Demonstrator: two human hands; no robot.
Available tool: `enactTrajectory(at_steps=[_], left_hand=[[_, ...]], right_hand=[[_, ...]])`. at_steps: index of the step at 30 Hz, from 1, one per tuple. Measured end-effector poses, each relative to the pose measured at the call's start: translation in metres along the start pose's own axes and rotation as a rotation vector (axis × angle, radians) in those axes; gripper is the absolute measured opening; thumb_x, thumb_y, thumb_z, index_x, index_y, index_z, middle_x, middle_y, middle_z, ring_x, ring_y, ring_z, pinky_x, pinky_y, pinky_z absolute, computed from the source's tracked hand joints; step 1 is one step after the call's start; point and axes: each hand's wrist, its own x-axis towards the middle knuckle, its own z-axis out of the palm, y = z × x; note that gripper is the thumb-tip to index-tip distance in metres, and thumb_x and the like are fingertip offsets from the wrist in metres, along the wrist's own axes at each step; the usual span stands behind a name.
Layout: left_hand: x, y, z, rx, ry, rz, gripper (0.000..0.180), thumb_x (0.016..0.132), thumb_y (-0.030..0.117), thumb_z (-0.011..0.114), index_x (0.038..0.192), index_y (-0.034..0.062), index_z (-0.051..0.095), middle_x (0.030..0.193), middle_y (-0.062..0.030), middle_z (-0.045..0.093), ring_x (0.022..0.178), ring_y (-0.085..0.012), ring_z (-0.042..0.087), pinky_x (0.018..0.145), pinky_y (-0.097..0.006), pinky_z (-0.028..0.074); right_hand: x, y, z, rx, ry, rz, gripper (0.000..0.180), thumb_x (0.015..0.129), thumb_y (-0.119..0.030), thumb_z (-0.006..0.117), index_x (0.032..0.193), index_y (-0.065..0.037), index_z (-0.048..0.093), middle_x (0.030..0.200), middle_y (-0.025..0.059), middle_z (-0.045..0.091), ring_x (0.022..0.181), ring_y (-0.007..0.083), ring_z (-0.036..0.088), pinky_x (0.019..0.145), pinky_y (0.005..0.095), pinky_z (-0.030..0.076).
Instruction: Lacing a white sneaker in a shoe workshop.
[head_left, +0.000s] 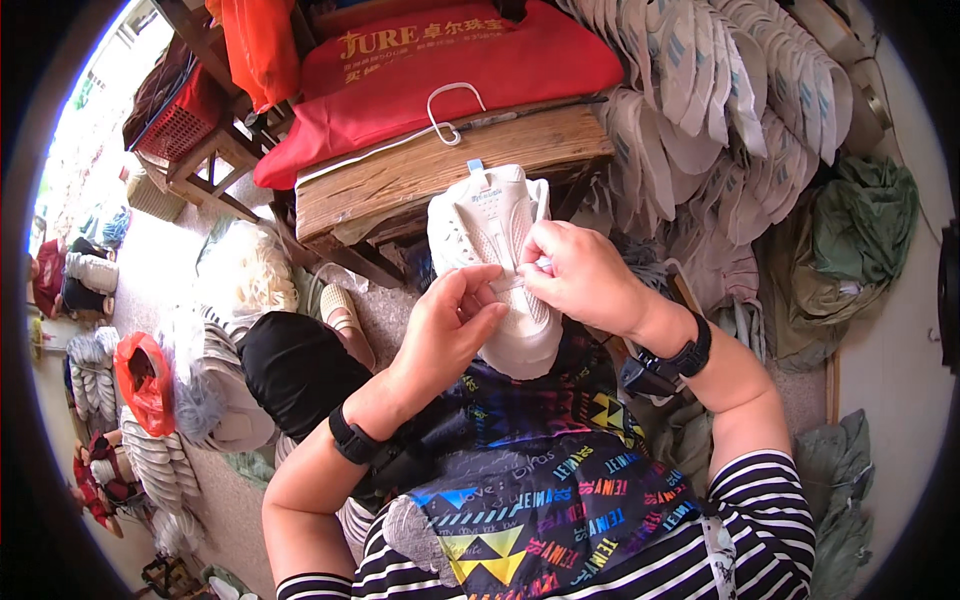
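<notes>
A white shoe upper (490,230) with a pale blue tab at its far end stands upright over my lap, its rounded end toward me. My left hand (452,325) rests against its left side, fingers bent, with the thumb apart from the forefinger. From the right, my right hand (585,278) is closed in a pinch over the middle of the upper. What lies between those fingertips is too small to make out. A narrow white strip crosses the upper between my two hands. A dark apron with colourful print (560,490) covers my lap.
Ahead is a wooden bench (450,165) bearing a red bag (450,75) and a white wire hook (440,115). Stacked white shoe uppers (690,70) hang at the right, beside green cloth (860,220). Left on the floor are an orange plastic bag (142,383) and more uppers (160,460).
</notes>
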Motion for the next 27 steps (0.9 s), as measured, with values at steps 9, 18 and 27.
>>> enactTrajectory(at_steps=[9,18,27], left_hand=[[0.001,-0.002,0.0,0.256,0.194,0.263,0.034,0.082,0.0,0.068,0.115,-0.0001,0.058,0.09,-0.0058,0.058,0.071,-0.013,0.057,0.066,-0.026,0.048],[0.019,-0.007,0.004,0.484,0.252,0.425,0.028,0.08,-0.001,0.068,0.107,0.0011,0.057,0.092,-0.0115,0.058,0.074,-0.0226,0.06,0.067,-0.033,0.051],[-0.019,0.021,-0.042,0.824,-0.002,0.252,0.014,0.085,-0.001,0.054,0.099,-0.0008,0.058,0.086,-0.0159,0.054,0.08,-0.0322,0.059,0.072,-0.04,0.05]], right_hand=[[-0.006,0.005,0.002,0.168,0.053,-0.035,0.016,0.084,-0.017,0.067,0.089,-0.004,0.059,0.086,0.0155,0.063,0.079,0.0345,0.064,0.071,0.0421,0.051],[-0.006,0.005,0.019,0.148,0.074,-0.012,0.016,0.084,-0.016,0.067,0.091,-0.003,0.061,0.088,0.0164,0.065,0.082,0.0334,0.065,0.07,0.0403,0.051],[-0.018,0.008,-0.007,0.13,-0.02,0.043,0.018,0.084,-0.011,0.068,0.094,-0.001,0.057,0.082,0.0095,0.057,0.074,0.0194,0.059,0.069,0.0322,0.048]])
